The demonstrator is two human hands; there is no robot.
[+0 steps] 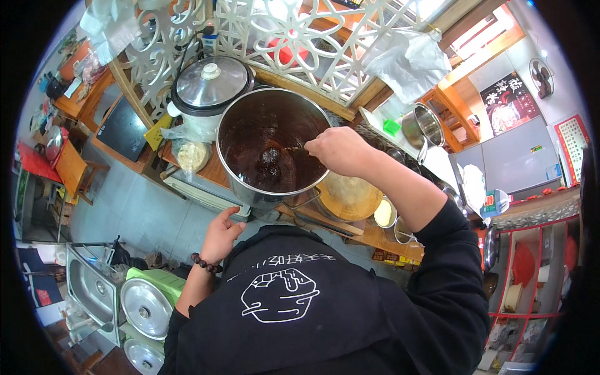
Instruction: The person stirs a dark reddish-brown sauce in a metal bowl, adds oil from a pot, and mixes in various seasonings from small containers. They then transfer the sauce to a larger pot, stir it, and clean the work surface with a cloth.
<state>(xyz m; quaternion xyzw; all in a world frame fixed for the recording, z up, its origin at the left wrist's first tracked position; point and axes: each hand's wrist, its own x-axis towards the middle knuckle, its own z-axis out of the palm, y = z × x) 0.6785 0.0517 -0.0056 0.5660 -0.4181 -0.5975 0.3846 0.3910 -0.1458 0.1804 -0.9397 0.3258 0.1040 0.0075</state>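
Observation:
A tall stainless steel pot (262,199) stands on the wooden counter in front of me, with dark brown, glossy contents (276,164) inside. Over the pot's right rim, my right hand (338,149) is closed around what looks like a thin handle reaching down into the pot; the lower end of that utensil is hidden in the dark contents. My left hand (224,234), with a dark bead bracelet at the wrist, is held below and left of the pot, fingers apart, holding nothing. A round wooden board (351,194) lies right of the pot, under my right forearm.
A lidded electric cooker (211,84) and a plastic bag with pale food (192,155) are left of the pot. A white lattice screen (300,28) rises behind. Small bowls (384,212) sit at the right; a steel saucepan (422,126) stands further back. A steel sink (96,286) is at the lower left.

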